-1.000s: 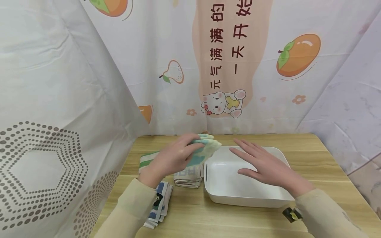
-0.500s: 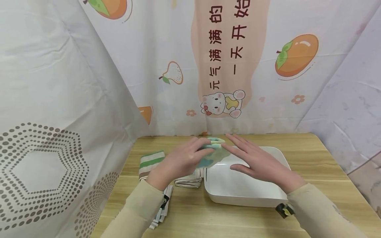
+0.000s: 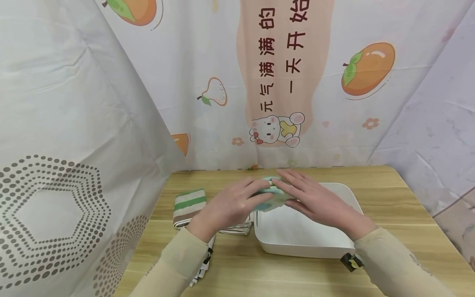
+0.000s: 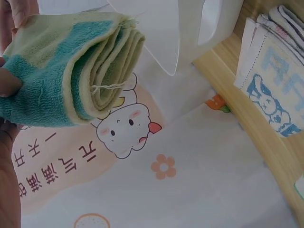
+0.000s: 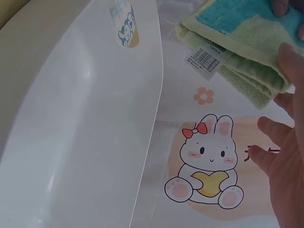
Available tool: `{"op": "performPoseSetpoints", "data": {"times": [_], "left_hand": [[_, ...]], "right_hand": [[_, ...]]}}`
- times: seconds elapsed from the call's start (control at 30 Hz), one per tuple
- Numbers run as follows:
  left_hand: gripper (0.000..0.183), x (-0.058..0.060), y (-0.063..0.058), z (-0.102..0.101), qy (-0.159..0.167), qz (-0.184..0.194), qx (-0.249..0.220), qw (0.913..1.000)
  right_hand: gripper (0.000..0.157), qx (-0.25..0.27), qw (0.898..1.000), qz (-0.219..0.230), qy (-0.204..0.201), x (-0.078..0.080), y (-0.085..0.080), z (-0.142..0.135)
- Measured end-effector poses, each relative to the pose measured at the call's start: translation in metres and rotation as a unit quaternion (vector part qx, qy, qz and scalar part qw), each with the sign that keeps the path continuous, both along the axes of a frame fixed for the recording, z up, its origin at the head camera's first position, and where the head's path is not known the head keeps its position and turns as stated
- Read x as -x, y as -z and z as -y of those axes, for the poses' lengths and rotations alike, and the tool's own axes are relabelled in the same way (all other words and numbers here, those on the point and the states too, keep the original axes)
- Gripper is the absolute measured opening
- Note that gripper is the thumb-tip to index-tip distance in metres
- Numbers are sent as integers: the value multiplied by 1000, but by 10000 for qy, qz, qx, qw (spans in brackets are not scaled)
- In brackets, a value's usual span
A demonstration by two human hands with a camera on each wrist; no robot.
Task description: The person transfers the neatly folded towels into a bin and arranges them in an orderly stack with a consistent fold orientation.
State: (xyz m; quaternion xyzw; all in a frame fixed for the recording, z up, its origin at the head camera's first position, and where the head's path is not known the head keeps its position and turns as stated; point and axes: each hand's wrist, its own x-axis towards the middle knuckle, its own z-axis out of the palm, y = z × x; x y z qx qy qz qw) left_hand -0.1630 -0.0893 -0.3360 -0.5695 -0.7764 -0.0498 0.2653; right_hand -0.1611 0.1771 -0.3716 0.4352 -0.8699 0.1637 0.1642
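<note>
A folded teal and pale-yellow towel [image 4: 47, 90] is held up over the left end of the white plastic box [image 3: 308, 250]. My left hand [image 3: 231, 206] grips it, thumb on the near side. From the other side my right hand [image 3: 319, 202] meets it, fingers extended and spread; in the right wrist view its thumb [image 5: 290, 59] overlaps the towel's edge. A white barcode label [image 5: 207, 60] hangs out of the folds. Both hands hide much of the towel in the head view.
Left of the box lie a green, white and brown striped towel [image 3: 190, 205], a white towel with blue print [image 4: 278, 85], and another folded towel [image 3: 202, 272] partly behind my left sleeve. The wooden table [image 3: 282, 272] meets a printed curtain [image 3: 208, 49] at its back edge.
My left hand has carried the towel to the right, over the box's left end. My right hand has moved left and reached it. The striped towel shows more fully.
</note>
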Motion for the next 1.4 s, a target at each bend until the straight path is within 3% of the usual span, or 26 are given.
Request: {"op": "performPoseSetpoints", "data": {"times": [0.2, 0.4, 0.53, 0.7, 0.9, 1.17, 1.4], "left_hand": [[44, 0, 4, -1, 85, 50, -74, 9999], [42, 0, 7, -1, 164, 26, -209, 9996], [42, 1, 9, -1, 151, 114, -360, 9992], [39, 2, 13, -1, 143, 514, -729, 9959], [35, 4, 20, 1, 117, 1195, -1237, 9850], [42, 6, 32, 2, 107, 1903, -1672, 9673], [51, 6, 41, 6, -208, 2756, -1911, 9419]], "right_hand": [[62, 196, 9996, -207, -15, 0, 3, 0], [65, 610, 9964, -477, -345, 2, 2, 3], [53, 983, 9901, -817, -578, 2, 1, 4], [39, 1380, 9813, -1195, -612, 1, 1, 5], [32, 1635, 9733, -1498, -589, 0, 0, 6], [29, 1904, 9683, -1495, -619, -1, 0, 8], [29, 2123, 9657, -1380, -579, 0, 1, 7]]}}
